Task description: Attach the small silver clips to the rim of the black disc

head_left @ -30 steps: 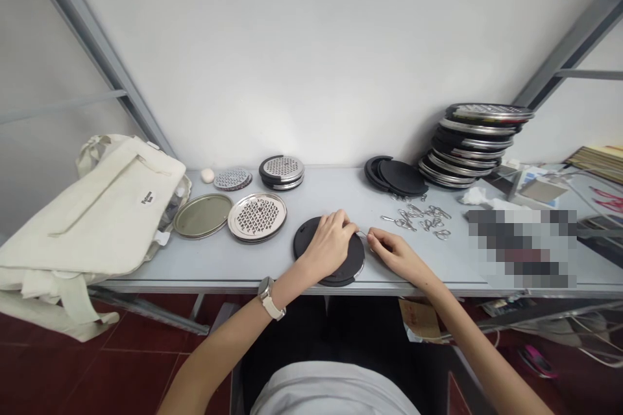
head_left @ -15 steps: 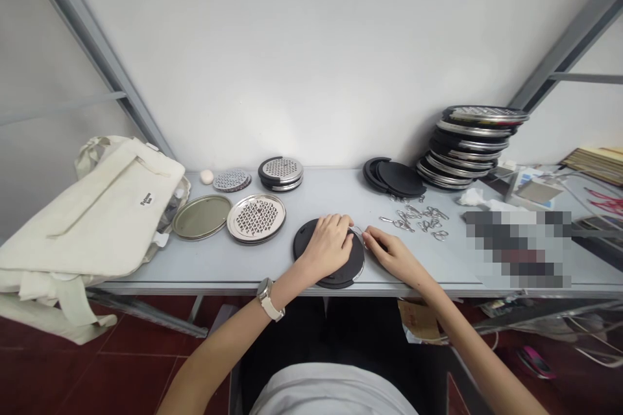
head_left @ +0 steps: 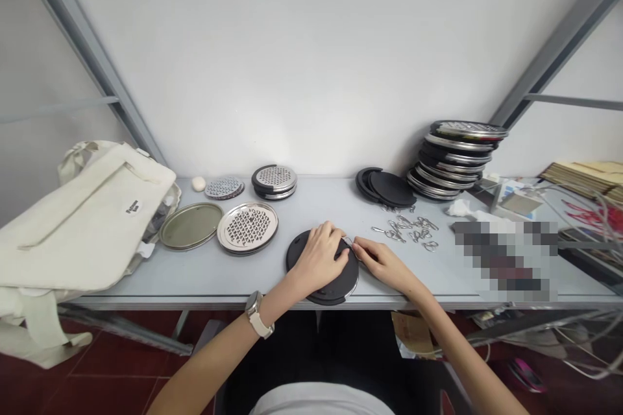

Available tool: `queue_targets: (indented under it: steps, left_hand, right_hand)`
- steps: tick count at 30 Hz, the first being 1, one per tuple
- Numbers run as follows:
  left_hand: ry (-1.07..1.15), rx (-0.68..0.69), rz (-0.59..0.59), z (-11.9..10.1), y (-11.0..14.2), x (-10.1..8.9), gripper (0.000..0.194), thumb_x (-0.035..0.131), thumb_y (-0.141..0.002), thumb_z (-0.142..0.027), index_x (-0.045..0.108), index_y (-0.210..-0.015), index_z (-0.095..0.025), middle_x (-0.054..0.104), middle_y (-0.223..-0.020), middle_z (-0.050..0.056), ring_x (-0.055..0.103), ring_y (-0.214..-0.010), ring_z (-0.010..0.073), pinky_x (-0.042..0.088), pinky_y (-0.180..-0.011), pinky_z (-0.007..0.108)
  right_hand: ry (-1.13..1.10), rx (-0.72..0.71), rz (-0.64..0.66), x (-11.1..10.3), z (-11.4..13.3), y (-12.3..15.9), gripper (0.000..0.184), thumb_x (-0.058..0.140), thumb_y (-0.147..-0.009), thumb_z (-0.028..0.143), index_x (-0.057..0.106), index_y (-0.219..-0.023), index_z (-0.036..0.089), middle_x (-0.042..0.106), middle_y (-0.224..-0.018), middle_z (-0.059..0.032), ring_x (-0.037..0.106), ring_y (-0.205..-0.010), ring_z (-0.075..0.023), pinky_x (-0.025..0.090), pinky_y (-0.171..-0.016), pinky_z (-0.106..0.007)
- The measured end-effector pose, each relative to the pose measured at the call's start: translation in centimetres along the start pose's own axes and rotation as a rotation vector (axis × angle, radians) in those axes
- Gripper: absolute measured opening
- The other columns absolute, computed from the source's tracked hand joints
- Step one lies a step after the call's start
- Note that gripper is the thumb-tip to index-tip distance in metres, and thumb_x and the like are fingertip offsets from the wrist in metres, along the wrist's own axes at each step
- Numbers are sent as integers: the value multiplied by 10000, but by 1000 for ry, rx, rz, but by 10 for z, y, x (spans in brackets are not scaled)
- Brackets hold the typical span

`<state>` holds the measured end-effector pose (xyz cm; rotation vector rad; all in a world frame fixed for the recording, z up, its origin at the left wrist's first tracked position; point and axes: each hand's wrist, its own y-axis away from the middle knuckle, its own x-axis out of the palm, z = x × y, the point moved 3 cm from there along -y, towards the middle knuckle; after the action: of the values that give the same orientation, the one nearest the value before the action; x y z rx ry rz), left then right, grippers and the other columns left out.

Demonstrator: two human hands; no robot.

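Note:
My left hand lies over a black round disc with a thin metal rim, close to the table's front edge. Its fingers curl toward the disc's right side and press on it. At that side my right hand pinches a small metal wire clip with thumb and forefinger. The clip sits against the disc's upper right edge, partly covered by the fingers; whether it is hooked on, I cannot tell. Several similar loose metal clips lie behind my right hand.
A tall stack of round graters stands at the back right, beside black round holders. To the left are a perforated grater disc, an olive round plate, a smaller grater stack and a cream bag.
The head view has shifted slightly, so the scene sits lower and further left. Both hands stay at the disc, with the right fingers still pinching the clip at its edge.

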<state>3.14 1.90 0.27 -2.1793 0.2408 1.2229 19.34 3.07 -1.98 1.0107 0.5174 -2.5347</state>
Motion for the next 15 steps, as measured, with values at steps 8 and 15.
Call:
queue_targets:
  steps: [8, 15]
  left_hand:
    - [-2, 21, -7, -1, 0, 0, 182, 526, -896, -224, 570, -1067, -182, 497, -1078, 67, 507, -1034, 218, 417, -947, 391]
    - [12, 38, 10, -1, 1, 0, 180, 508, -910, -219, 588, -1067, -185, 504, -1074, 68, 502, -1039, 214, 403, -955, 393]
  right_hand:
    - [3, -6, -12, 0, 3, 3, 336, 343, -989, 357, 371, -691, 206, 426, -627, 44, 422, -601, -129, 325, -598, -251]
    - [-9, 30, 1, 0, 4, 3, 374, 340, -988, 386, 364, -664, 203, 414, -611, 41, 407, -588, -127, 314, -577, -255]
